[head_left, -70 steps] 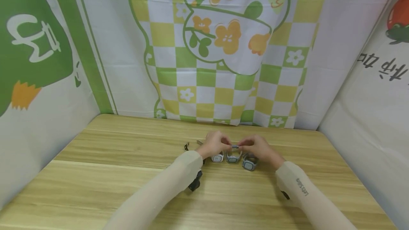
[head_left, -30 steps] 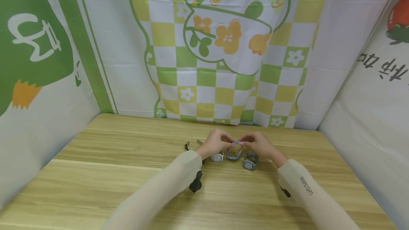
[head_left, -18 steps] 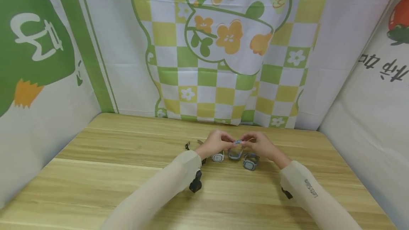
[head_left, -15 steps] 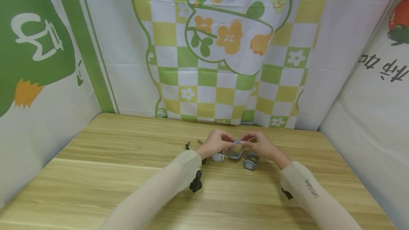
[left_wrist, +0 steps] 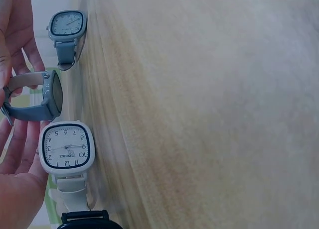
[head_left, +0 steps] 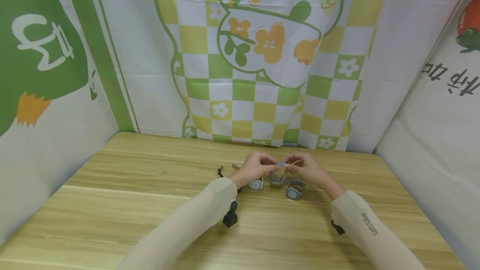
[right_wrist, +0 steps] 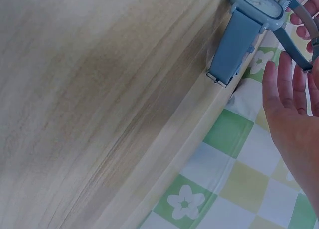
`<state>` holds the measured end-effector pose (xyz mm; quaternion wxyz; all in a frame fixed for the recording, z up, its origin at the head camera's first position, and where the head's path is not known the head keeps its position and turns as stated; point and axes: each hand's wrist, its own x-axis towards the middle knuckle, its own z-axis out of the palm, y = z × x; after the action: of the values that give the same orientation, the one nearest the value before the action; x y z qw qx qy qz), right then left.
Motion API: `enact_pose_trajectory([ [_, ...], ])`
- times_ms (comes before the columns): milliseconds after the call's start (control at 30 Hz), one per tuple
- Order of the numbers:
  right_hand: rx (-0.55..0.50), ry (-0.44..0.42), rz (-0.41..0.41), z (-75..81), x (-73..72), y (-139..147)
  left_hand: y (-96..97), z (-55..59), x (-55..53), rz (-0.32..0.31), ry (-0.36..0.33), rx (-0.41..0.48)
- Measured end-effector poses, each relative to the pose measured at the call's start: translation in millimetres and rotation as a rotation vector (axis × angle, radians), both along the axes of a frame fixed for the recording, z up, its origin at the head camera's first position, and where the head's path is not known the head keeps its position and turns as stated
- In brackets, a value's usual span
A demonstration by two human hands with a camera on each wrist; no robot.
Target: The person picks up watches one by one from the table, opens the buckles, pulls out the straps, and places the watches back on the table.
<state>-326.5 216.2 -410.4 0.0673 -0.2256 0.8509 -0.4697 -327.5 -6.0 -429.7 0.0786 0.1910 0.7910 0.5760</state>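
Both hands hold a grey-blue wristwatch (head_left: 276, 181) by its strap, above the table's far half. The left hand (head_left: 256, 166) pinches the strap from the left, and the right hand (head_left: 308, 170) pinches it from the right. In the left wrist view the strap (left_wrist: 30, 113) forms a loop, and the case is turned edge-on. Left of it stands a white wristwatch (left_wrist: 66, 148), partly behind the left hand in the head view. To the right is another grey-blue wristwatch (head_left: 293, 192), strap looped. Fingertips hide the exact state of the buckle.
A dark strap (head_left: 220, 171) and a brownish strap end (head_left: 235, 166) show left of the left hand. Part of a black case (left_wrist: 89, 221) enters the left wrist view. The wooden table (head_left: 150, 211) meets a checked curtain (head_left: 240, 107) behind.
Both hands have shifted slightly right, carrying the strap's top up and right. The held watch's case has tilted, so its face shows less in the head view. The other watches have stayed put.
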Motion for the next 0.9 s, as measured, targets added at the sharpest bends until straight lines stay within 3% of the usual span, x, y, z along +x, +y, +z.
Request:
enact_pose_trajectory([
  [633,-0.075,-0.039,0.004,2.2,1.1,4.0,0.3,-1.5,4.2,-0.008,0.022,0.038],
  [900,-0.094,-0.037,0.001,3.9,3.8,2.5,-1.7,-4.1,6.1,-0.021,-0.001,0.064],
])
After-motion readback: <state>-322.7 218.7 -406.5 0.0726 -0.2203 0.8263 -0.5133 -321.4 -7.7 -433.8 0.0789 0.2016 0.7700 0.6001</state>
